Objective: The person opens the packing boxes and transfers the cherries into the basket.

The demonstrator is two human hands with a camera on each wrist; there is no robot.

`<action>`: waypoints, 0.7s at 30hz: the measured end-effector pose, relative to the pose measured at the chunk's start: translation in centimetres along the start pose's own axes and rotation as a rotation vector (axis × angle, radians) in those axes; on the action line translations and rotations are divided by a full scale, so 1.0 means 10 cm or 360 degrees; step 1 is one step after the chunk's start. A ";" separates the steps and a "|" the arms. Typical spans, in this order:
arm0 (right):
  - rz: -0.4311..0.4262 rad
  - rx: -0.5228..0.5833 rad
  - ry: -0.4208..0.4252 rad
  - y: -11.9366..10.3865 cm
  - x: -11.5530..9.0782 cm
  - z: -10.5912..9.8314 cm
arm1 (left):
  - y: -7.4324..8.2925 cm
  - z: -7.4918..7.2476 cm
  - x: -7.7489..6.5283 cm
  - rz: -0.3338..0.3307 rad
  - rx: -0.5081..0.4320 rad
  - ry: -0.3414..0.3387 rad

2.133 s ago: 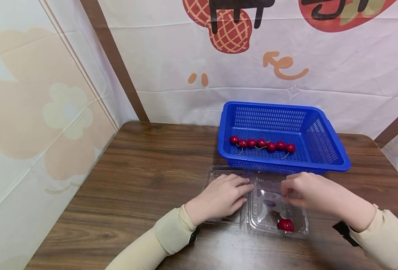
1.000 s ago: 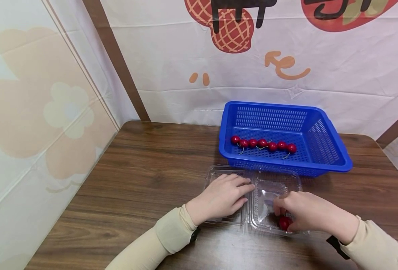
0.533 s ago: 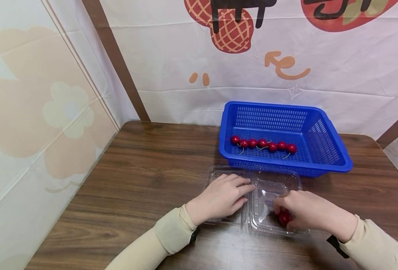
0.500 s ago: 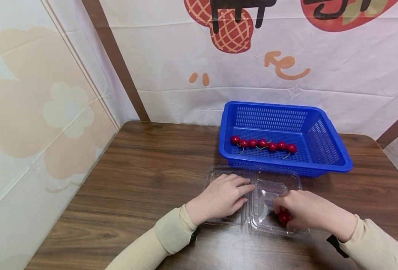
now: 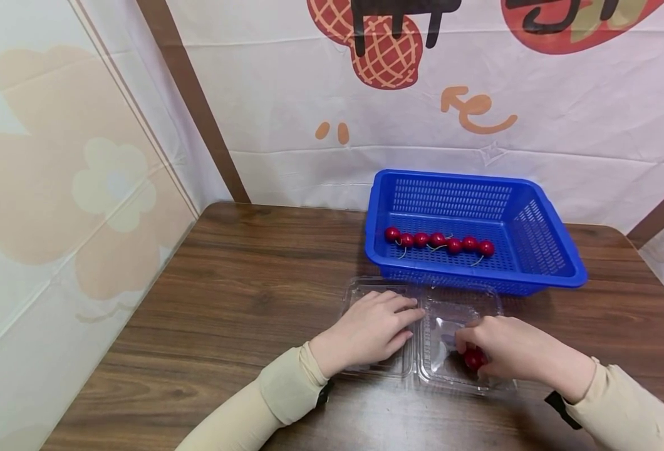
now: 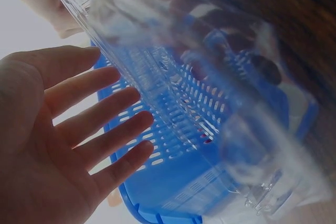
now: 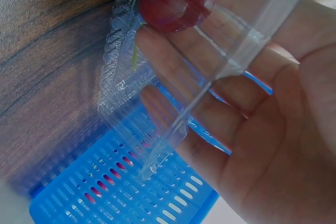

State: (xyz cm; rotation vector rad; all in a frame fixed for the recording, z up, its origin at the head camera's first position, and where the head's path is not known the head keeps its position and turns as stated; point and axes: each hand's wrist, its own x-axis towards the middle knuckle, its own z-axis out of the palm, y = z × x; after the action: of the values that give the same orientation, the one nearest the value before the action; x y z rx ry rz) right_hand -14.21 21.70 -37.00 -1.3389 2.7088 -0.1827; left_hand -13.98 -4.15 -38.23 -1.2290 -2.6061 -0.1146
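Observation:
A clear plastic clamshell box [image 5: 441, 376] lies unfolded on the table, its two halves side by side. My left hand [image 5: 371, 329] rests on the left half, fingers extended; the left wrist view shows the fingers [image 6: 100, 129] straight, their tips along the clear plastic. Inside the right half, my right hand [image 5: 503, 347] pinches a dark red cherry [image 5: 474, 359] between thumb and fingers. Through the clear wall, the right wrist view shows that cherry [image 7: 173, 3] at the fingertips, with a green stem [image 7: 134, 56] close below.
Just behind the box stands a blue plastic basket [image 5: 450, 172], with several red cherries [image 5: 436, 239] in a row on its floor, some with stems. The brown wood-grain table [image 5: 225, 300] extends to the left. A printed white cloth [image 5: 287, 81] hangs behind.
My right hand has come down and toward me from the box's far part to the cherry and taken hold of it. The cherry has shifted slightly away from me. My left hand stays put.

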 end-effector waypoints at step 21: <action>-0.0008 0.0001 0.0003 -0.02 0.01 -0.04 | 0.00 0.00 0.01 -0.0017 -0.0012 -0.0048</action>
State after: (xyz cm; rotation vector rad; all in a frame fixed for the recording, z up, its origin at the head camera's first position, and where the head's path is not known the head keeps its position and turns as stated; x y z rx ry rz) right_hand -14.17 21.56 -36.59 -1.3463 2.7067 -0.1852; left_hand -14.02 -4.11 -38.18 -1.2292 -2.6404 -0.1090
